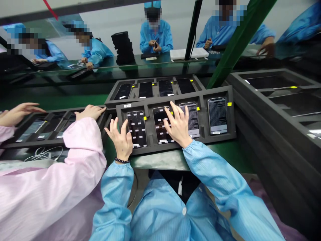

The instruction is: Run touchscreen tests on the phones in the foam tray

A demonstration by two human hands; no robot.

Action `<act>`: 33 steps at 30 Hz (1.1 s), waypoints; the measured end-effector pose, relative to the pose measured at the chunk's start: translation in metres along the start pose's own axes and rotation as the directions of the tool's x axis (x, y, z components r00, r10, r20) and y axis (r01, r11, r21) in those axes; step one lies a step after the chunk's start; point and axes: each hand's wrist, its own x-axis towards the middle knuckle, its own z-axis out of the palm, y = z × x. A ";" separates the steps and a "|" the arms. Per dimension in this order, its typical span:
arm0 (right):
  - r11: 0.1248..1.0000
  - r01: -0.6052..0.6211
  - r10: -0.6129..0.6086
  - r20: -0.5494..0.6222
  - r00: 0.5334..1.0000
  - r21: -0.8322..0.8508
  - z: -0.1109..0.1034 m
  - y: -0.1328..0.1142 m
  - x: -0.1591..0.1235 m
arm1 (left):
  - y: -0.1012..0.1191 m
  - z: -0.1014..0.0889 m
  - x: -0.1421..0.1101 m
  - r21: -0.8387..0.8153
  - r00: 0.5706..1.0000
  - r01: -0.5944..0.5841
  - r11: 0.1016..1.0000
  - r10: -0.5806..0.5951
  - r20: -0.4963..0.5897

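Observation:
In front of me a black foam tray (175, 97) holds several smartphones, each in its own slot with a yellow tab beside it. My left hand (119, 140), fingers spread, is at the left edge of the leftmost phone (137, 129), whose dark screen shows small light blocks. Over the second phone (160, 130), with a similar screen, my right hand (178, 125) reaches with fingers apart, a fingertip at or just above the glass. It partly covers the third phone (193, 118). Lines of text fill the third and the rightmost phone (217, 115). Neither hand holds anything.
Behind stands another foam tray (155, 80) of dark phones. Stacked trays (260, 100) rise on the right. At left, a co-worker in a pink sleeve (85, 144) reaches over a tray, near a white cable (47, 154). A green post (238, 47) slants ahead; several people sit opposite.

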 end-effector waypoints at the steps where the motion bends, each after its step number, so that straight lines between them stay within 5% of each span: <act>1: 1.000 -0.022 0.022 -0.001 1.000 0.010 0.000 0.001 -0.001 | 0.000 0.000 0.001 -0.001 1.000 0.005 1.000 -0.005 0.003; 13: 0.996 -0.061 0.063 -0.031 0.998 0.073 0.002 0.005 -0.009 | 0.003 0.004 0.025 0.042 0.993 0.056 0.998 -0.060 0.099; 27: 0.995 -0.062 0.065 -0.026 0.998 0.081 0.002 0.005 -0.009 | 0.020 0.007 0.037 0.016 0.988 -0.065 0.998 0.062 0.138; 33: 0.991 -0.086 0.086 -0.003 0.996 0.100 -0.002 0.005 -0.012 | 0.026 0.009 0.038 -0.030 0.960 -0.141 0.990 0.144 0.242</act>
